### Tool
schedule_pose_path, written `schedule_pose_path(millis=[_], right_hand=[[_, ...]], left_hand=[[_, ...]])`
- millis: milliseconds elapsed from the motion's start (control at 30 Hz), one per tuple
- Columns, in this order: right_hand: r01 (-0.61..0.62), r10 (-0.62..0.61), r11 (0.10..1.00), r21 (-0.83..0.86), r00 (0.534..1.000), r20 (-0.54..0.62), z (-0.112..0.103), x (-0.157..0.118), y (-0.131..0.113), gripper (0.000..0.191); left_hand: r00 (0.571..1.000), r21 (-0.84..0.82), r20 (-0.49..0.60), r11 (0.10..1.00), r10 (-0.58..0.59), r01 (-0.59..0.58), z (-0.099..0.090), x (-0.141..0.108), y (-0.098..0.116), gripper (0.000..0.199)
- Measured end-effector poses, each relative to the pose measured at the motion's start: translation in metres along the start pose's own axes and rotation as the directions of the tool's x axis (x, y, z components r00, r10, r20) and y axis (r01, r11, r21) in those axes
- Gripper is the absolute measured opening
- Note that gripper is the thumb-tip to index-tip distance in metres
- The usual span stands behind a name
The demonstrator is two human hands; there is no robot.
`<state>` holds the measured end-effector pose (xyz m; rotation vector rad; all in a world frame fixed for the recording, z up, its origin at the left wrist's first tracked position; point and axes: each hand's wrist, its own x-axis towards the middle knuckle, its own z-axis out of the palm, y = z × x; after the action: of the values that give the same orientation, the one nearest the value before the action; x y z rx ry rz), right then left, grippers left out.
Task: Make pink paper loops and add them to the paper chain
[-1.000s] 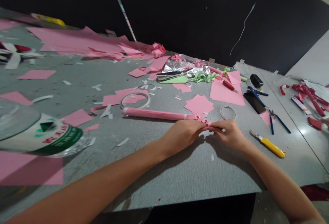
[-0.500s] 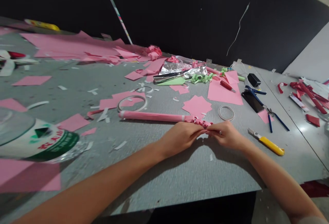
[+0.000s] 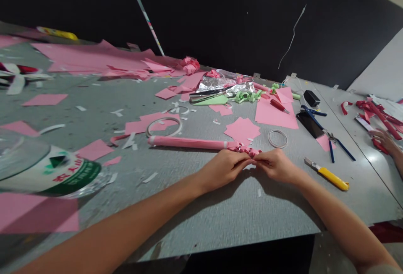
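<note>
A pink paper-wrapped stick [image 3: 189, 142] lies sideways on the grey table, and crinkled pink paper [image 3: 241, 148] gathers at its right end. My left hand [image 3: 224, 166] is closed, thumb and fingers pinching that paper from the left. Facing it, my right hand [image 3: 276, 165] pinches the same paper, its fingertips nearly touching the left ones. What lies between the fingertips is mostly hidden. A small tape roll [image 3: 277, 138] sits just beyond my right hand, and a pink paper stack [image 3: 242, 130] beyond the crinkled end.
A yellow utility knife [image 3: 332, 177] lies right of my right hand. Behind it are blue-handled pliers [image 3: 331, 139] and a phone [image 3: 310, 123]. Scissors [image 3: 210, 94] rest farther back. A big bottle [image 3: 53, 169] lies at left. Another person's hand [image 3: 385, 140] is at far right.
Another person's hand has come into view at the far right, over the red things there. My own hands keep their pinch in nearly the same place. The view has shifted slightly.
</note>
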<state>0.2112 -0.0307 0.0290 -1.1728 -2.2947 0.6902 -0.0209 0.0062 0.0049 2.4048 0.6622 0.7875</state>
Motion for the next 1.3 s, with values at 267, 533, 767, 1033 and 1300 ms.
schedule_pose_path(millis=[267,533,767,1033,1300], right_hand=[[-0.028,0.029,0.998,0.055,0.999,-0.024,-0.002,0.000,-0.004,0.025],[-0.059,0.064,0.976,0.211,0.998,-0.015,-0.002,0.001,0.006,0.029],[-0.191,0.186,0.863,0.467,0.981,0.057,-0.006,0.004,0.007,0.027],[-0.258,0.253,0.737,0.625,0.962,0.098,-0.008,0.005,0.020,0.043],[-0.311,0.319,0.668,0.676,0.940,0.118,-0.015,0.005,0.016,0.048]], left_hand=[[0.995,0.037,-0.074,0.998,0.062,-0.059,-0.003,0.000,0.002,0.036],[0.983,-0.215,-0.076,0.965,-0.166,0.147,-0.012,0.006,0.012,0.031],[0.940,-0.333,-0.097,0.900,-0.328,0.280,-0.015,0.005,0.013,0.037],[0.877,-0.464,-0.159,0.818,-0.454,0.339,-0.014,0.009,0.004,0.041],[0.893,-0.552,-0.068,0.762,-0.445,0.338,-0.016,0.010,-0.005,0.045]])
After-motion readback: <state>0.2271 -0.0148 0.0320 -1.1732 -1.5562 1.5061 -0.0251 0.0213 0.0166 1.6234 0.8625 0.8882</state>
